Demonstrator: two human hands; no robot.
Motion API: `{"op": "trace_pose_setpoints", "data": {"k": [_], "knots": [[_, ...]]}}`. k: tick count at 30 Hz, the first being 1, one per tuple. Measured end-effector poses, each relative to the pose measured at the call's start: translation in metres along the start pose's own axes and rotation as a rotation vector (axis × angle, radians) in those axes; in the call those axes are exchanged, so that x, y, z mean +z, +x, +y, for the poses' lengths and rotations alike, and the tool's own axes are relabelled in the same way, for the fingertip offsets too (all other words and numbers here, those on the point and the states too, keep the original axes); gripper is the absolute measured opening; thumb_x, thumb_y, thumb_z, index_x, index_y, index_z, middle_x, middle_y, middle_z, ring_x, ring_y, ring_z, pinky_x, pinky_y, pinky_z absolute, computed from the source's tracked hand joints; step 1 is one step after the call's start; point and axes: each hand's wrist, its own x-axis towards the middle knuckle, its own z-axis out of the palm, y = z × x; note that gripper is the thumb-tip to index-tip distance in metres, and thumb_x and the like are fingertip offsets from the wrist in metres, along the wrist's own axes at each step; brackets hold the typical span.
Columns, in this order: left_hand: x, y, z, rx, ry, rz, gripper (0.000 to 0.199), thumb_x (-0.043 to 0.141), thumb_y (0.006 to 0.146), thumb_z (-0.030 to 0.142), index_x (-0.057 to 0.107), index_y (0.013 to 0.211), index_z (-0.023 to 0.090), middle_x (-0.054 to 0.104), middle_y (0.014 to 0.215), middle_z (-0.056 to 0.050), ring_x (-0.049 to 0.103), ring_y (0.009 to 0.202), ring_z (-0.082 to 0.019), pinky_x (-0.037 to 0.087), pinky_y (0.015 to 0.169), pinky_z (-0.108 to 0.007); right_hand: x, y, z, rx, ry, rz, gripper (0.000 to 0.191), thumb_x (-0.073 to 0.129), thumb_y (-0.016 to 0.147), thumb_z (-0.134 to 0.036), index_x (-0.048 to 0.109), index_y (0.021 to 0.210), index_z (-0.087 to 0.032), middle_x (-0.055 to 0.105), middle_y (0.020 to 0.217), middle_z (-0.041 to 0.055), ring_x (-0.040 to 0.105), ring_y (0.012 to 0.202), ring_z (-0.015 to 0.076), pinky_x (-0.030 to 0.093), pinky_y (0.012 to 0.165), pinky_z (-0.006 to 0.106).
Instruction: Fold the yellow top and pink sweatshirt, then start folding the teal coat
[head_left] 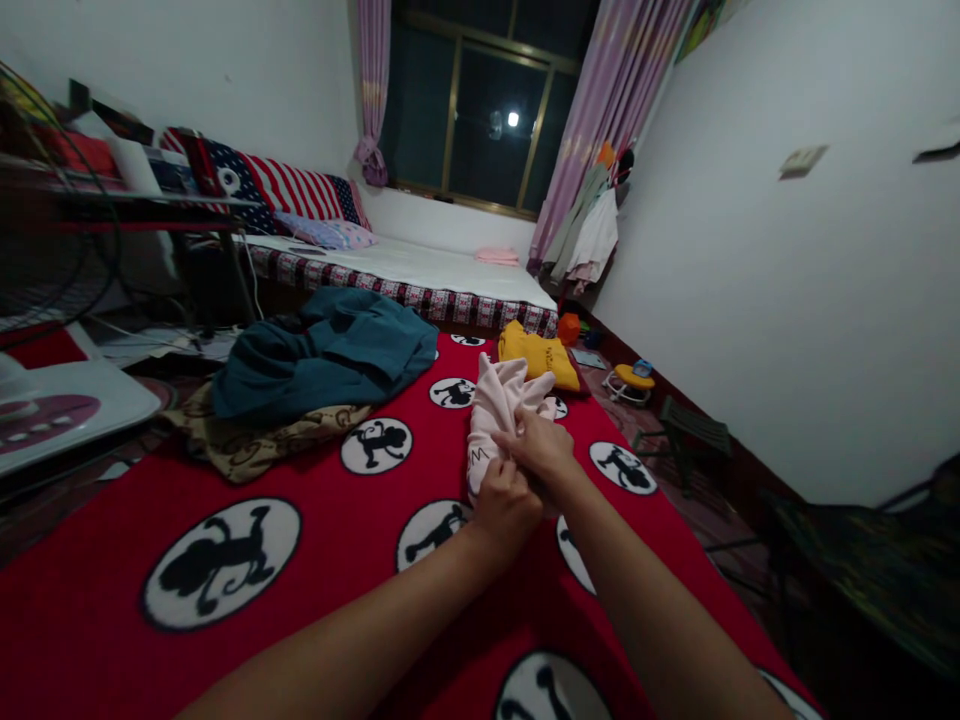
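A pale pink garment (495, 400) with dark lettering is bunched up over the red blanket (300, 455), which carries dark monkey figures in white circles. My left hand (506, 508) is closed on its near edge. Just beyond, my right hand (541, 445) grips the bunched cloth with curled fingers. Part of the garment is hidden behind both hands. Right behind it lies a folded yellow garment (536, 352). To the left rests a crumpled teal garment (322, 350) on top of a tan patterned cloth (259, 440).
A low bed (420, 262) with a pale cover stands below the window. On the left is a cluttered desk (150, 205); nearer stands a white plastic piece (67, 410). Along the right wall are a yellow-topped stool (634, 377), a folding stool (694, 428) and a dark camouflage chair (862, 560).
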Motion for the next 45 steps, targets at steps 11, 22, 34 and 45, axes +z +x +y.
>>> {"op": "trace_pose_setpoints", "data": {"k": [11, 22, 34, 45], "knots": [[-0.019, -0.032, -0.083, -0.383, -0.324, 0.107, 0.032, 0.039, 0.096, 0.027, 0.063, 0.116, 0.021, 0.059, 0.125, -0.009, 0.052, 0.115, -0.022, 0.037, 0.099, -0.041, -0.001, -0.006, 0.073, -0.208, 0.307, 0.547, 0.03, 0.041, 0.091, -0.041, 0.043, 0.067, -0.023, 0.051, 0.065, -0.0006, 0.046, 0.063, 0.0139, 0.037, 0.062, 0.023], [0.026, -0.04, -0.089, -0.44, -0.17, -0.232, 0.046, 0.05, 0.086, 0.03, 0.055, 0.131, 0.026, 0.046, 0.144, -0.009, 0.038, 0.133, -0.029, 0.026, 0.112, -0.051, -0.107, 0.202, 0.072, -0.182, -0.242, 0.622, 0.029, 0.041, 0.092, -0.032, 0.062, 0.103, -0.015, 0.064, 0.097, 0.0125, 0.057, 0.085, 0.0229, 0.034, 0.068, 0.03], [0.045, -0.048, -0.1, -0.381, -0.134, -0.212, 0.047, 0.053, 0.084, 0.035, 0.056, 0.131, 0.032, 0.046, 0.144, -0.007, 0.043, 0.131, -0.031, 0.035, 0.107, -0.055, -0.003, 0.254, 0.122, 0.18, 0.041, 0.311, 0.048, 0.035, 0.094, -0.044, 0.053, 0.128, -0.015, 0.06, 0.118, 0.0186, 0.058, 0.105, 0.0277, 0.043, 0.084, 0.037], [0.048, -0.05, -0.102, -0.377, -0.128, -0.177, 0.046, 0.052, 0.084, 0.035, 0.057, 0.13, 0.033, 0.048, 0.143, -0.006, 0.045, 0.129, -0.03, 0.037, 0.107, -0.054, -0.018, 0.267, 0.142, 0.127, 0.107, 0.598, 0.05, 0.038, 0.083, -0.009, 0.05, 0.131, -0.017, 0.058, 0.127, 0.0098, 0.053, 0.115, 0.0185, 0.038, 0.094, 0.026]]}}
